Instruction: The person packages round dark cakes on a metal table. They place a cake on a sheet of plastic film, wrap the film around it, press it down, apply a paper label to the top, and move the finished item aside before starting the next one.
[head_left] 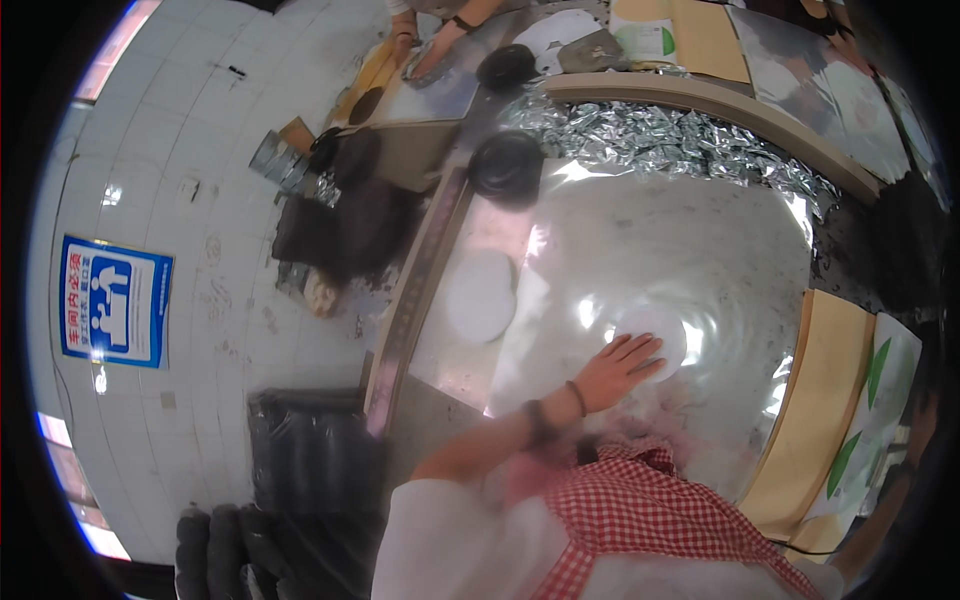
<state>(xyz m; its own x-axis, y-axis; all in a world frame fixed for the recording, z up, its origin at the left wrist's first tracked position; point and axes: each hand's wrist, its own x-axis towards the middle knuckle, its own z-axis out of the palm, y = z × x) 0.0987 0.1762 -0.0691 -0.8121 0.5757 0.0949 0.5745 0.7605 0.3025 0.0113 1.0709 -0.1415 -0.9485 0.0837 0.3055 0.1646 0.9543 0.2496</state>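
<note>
My left hand [620, 370] lies palm down on a round white piece [660, 325], fingers stretched out flat. That piece rests on a large shiny translucent sheet [700, 250] with circular reflections around it. A second white piece [482, 295] lies to the left on a pale panel [450, 370]. My right hand [920, 425] is dim at the far right rim, beside tan paper [820, 380] and white-green sheets [875, 400]; its fingers cannot be made out.
Crumpled foil [680, 140] lines the back, below a curved rail [720, 100]. A dark round object [505, 170] sits at the back left. Another person's hands [425, 60] work at the top. A long bar [405, 310], black cushion-like items [315, 450] and a blue sign [115, 300] are leftward.
</note>
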